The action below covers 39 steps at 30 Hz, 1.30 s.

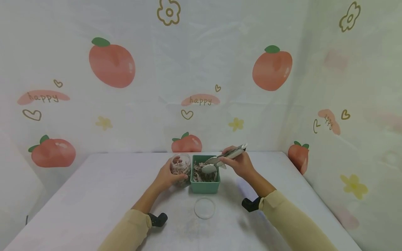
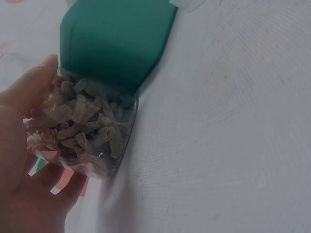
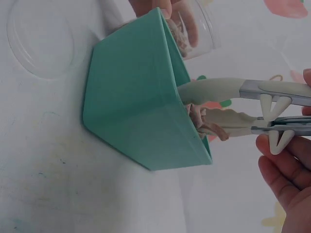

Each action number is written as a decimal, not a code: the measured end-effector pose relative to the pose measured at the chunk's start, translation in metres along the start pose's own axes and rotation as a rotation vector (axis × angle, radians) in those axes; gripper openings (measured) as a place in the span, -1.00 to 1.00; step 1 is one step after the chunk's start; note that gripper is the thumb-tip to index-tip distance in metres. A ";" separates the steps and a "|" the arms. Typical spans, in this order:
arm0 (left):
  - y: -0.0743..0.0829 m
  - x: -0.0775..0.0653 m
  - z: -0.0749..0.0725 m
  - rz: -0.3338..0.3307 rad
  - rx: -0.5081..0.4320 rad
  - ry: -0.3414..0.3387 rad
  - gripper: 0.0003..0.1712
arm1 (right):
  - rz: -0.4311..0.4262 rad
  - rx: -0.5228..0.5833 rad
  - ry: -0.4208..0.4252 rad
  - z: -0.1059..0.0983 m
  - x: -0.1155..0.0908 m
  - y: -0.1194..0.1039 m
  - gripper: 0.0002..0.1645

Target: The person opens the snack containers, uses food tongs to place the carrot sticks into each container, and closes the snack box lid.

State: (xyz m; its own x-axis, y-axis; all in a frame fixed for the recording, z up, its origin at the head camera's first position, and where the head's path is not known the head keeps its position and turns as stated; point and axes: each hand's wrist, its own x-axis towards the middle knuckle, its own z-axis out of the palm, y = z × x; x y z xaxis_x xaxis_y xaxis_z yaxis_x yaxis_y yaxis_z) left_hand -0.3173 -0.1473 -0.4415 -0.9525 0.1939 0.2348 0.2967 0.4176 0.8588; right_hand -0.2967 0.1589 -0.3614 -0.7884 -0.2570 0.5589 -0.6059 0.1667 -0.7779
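My left hand (image 1: 164, 177) is wrapped around a clear round jar (image 2: 129, 109) filled with brown, strip-like dried pieces (image 2: 82, 121). The jar stands on the table against the left side of a green rectangular box (image 1: 205, 188). Similar dried pieces (image 1: 198, 171) lie inside that box. My right hand (image 1: 244, 165) grips a pair of tongs (image 3: 218, 90) with grey handles and off-white scalloped ends. The ends of the tongs reach into the box, one arm on each side of some pieces (image 3: 198, 116) near the rim.
A clear round lid (image 1: 205, 208) lies flat on the white tabletop (image 1: 125, 188), in front of the box. Behind the table's far edge stands a white backdrop (image 1: 150, 115) printed with fruit and flowers. Black wrist mounts (image 1: 251, 204) sit at both cuffs.
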 end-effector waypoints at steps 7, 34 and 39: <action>0.000 0.001 0.000 0.013 -0.011 -0.004 0.09 | -0.035 0.156 0.015 -0.001 0.007 0.014 -0.77; -0.001 0.000 -0.001 -0.002 -0.002 -0.010 0.09 | 0.056 0.171 0.027 0.002 0.004 0.002 -0.71; -0.001 0.000 0.000 0.005 -0.004 -0.012 0.10 | 0.050 0.124 0.039 0.003 0.002 -0.014 -0.73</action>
State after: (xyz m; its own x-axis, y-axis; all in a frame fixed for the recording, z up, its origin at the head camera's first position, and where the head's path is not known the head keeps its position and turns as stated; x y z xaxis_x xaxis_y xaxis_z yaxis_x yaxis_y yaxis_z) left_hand -0.3177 -0.1479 -0.4421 -0.9502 0.2065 0.2334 0.3010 0.4135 0.8593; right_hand -0.2893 0.1532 -0.3499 -0.8222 -0.2142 0.5274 -0.5497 0.0586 -0.8333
